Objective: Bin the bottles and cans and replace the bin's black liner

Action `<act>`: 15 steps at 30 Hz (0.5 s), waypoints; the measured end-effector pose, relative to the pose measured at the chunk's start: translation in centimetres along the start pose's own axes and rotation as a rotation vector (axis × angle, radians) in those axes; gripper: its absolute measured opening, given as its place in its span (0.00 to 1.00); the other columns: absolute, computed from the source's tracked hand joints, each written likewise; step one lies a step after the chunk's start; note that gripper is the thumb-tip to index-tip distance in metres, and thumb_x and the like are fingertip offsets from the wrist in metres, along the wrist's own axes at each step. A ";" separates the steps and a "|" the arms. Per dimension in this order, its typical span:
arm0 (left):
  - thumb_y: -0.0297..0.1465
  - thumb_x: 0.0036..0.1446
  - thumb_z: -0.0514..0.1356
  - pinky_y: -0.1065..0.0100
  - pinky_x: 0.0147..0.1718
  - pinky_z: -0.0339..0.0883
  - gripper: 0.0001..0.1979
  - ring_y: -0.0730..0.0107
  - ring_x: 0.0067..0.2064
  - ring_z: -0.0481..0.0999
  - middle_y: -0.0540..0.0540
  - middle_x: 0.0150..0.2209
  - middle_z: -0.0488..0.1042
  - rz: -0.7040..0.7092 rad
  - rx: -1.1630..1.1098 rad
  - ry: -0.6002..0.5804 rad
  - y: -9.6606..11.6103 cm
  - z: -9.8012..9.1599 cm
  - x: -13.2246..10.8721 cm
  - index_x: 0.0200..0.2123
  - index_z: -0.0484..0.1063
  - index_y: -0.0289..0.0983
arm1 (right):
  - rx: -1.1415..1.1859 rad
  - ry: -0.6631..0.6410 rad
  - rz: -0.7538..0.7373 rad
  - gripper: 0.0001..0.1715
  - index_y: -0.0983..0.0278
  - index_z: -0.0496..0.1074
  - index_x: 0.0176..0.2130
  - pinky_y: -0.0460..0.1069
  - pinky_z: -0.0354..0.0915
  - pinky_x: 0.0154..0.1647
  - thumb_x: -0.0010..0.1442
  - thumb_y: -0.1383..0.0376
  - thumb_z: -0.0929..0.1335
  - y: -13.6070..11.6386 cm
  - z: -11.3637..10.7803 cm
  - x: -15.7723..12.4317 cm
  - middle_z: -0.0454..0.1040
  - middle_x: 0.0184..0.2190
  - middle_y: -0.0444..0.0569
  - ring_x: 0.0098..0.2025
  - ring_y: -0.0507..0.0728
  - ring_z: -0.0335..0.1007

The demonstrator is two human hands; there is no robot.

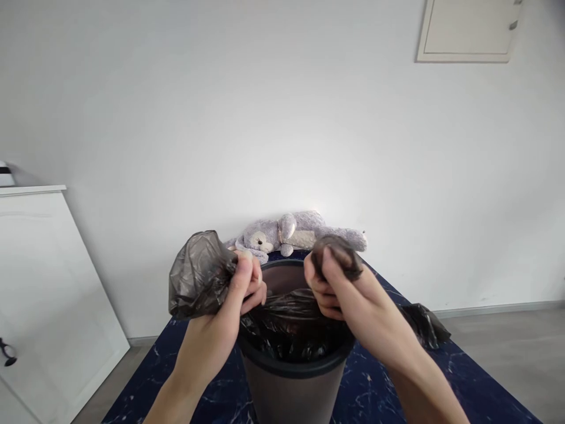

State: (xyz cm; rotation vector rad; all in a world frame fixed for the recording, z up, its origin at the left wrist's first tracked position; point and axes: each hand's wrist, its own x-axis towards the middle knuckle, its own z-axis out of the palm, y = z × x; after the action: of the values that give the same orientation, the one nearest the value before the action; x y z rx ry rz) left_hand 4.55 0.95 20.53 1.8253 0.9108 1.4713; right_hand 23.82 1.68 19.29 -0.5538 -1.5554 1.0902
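A grey-brown trash can [293,391] with a dark rim stands upright in front of me. A thin black trash bag [291,312] lies gathered in its mouth, below the back rim. My left hand [241,288], above the can's left side, is closed on a bunched part of the bag, and a puffed end sticks out to the left. Over the right side, my right hand [335,282] grips another bunched part, with a small tuft showing above the thumb. Both hands are slightly blurred. What lies deeper in the can is hidden.
A grey plush toy [300,229] lies against the wall behind the can. Another piece of black plastic [426,325] rests on the blue marbled table [375,383], right of my forearm. A white cabinet [53,294] stands at left; a panel [470,29] is on the wall.
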 end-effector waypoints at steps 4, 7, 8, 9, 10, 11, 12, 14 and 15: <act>0.44 0.68 0.63 0.66 0.45 0.71 0.12 0.71 0.32 0.70 0.53 0.32 0.69 0.120 0.218 0.042 0.1 0.0 -0.7 0.37 0.68 0.44 | -0.412 -0.098 -0.083 0.17 0.61 0.65 0.35 0.46 0.58 0.31 0.78 0.62 0.60 -0.7 1.1 -0.4 0.68 0.30 0.41 0.31 0.50 0.60; 0.42 0.62 0.69 0.68 0.41 0.75 0.13 0.70 0.36 0.77 0.53 0.38 0.75 0.092 0.216 -0.021 -0.2 -0.2 -1.1 0.46 0.72 0.48 | -0.489 -0.212 -0.101 0.11 0.60 0.67 0.40 0.47 0.61 0.38 0.71 0.73 0.60 -1.1 1.7 -0.6 0.76 0.37 0.43 0.36 0.52 0.67; 0.41 0.63 0.68 0.69 0.38 0.76 0.12 0.70 0.35 0.78 0.54 0.37 0.75 0.067 0.213 -0.043 -0.3 -0.3 -1.1 0.47 0.72 0.49 | -0.514 -0.234 -0.087 0.12 0.60 0.68 0.41 0.48 0.61 0.37 0.69 0.75 0.60 -1.1 1.8 -0.7 0.76 0.38 0.43 0.36 0.53 0.67; 0.40 0.64 0.67 0.70 0.35 0.76 0.10 0.70 0.34 0.78 0.55 0.34 0.74 0.050 0.218 -0.052 -0.4 -0.3 -1.1 0.46 0.72 0.49 | -0.546 -0.242 -0.077 0.13 0.61 0.68 0.40 0.48 0.60 0.35 0.68 0.75 0.60 -1.2 1.9 -0.7 0.76 0.37 0.44 0.34 0.53 0.66; 0.40 0.65 0.67 0.70 0.34 0.75 0.08 0.70 0.32 0.78 0.55 0.32 0.74 0.043 0.226 -0.050 -0.4 -0.2 -1.1 0.44 0.72 0.48 | -0.581 -0.242 -0.074 0.12 0.61 0.67 0.38 0.48 0.58 0.33 0.68 0.75 0.60 -1.1 2.0 -0.7 0.75 0.35 0.44 0.32 0.53 0.65; 0.39 0.66 0.66 0.71 0.33 0.75 0.06 0.71 0.31 0.78 0.56 0.31 0.74 0.046 0.228 -0.038 -0.4 -0.2 -1.1 0.42 0.72 0.48 | -0.611 -0.238 -0.079 0.12 0.61 0.65 0.35 0.49 0.56 0.32 0.68 0.74 0.60 -1.1 2.0 -0.7 0.74 0.33 0.44 0.31 0.52 0.62; 0.39 0.66 0.66 0.71 0.32 0.75 0.06 0.72 0.30 0.78 0.56 0.30 0.74 0.059 0.224 -0.020 -0.4 -0.1 -1.0 0.40 0.72 0.47 | -0.631 -0.230 -0.086 0.14 0.61 0.62 0.32 0.49 0.54 0.30 0.70 0.73 0.60 -1.1 2.1 -0.7 0.72 0.31 0.43 0.29 0.52 0.60; 0.38 0.67 0.65 0.72 0.32 0.76 0.07 0.72 0.30 0.78 0.57 0.30 0.74 0.097 0.226 0.028 -0.3 0.1 -0.8 0.37 0.71 0.46 | -0.635 -0.217 -0.087 0.16 0.61 0.59 0.31 0.50 0.52 0.29 0.73 0.69 0.60 -1.1 2.0 -0.7 0.69 0.29 0.42 0.28 0.51 0.56; 0.38 0.67 0.64 0.72 0.33 0.76 0.07 0.73 0.30 0.78 0.56 0.30 0.73 0.116 0.241 0.066 -0.3 0.2 -0.7 0.36 0.71 0.45 | -0.625 -0.211 -0.079 0.16 0.60 0.59 0.32 0.50 0.52 0.29 0.75 0.67 0.61 -1.2 1.9 -0.7 0.68 0.28 0.41 0.27 0.51 0.56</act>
State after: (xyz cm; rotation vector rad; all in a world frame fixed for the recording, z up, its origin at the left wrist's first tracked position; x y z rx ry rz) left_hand 4.61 0.51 19.89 2.0424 1.0699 1.5567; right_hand 22.48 -0.07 19.99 -0.8018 -2.0976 0.5992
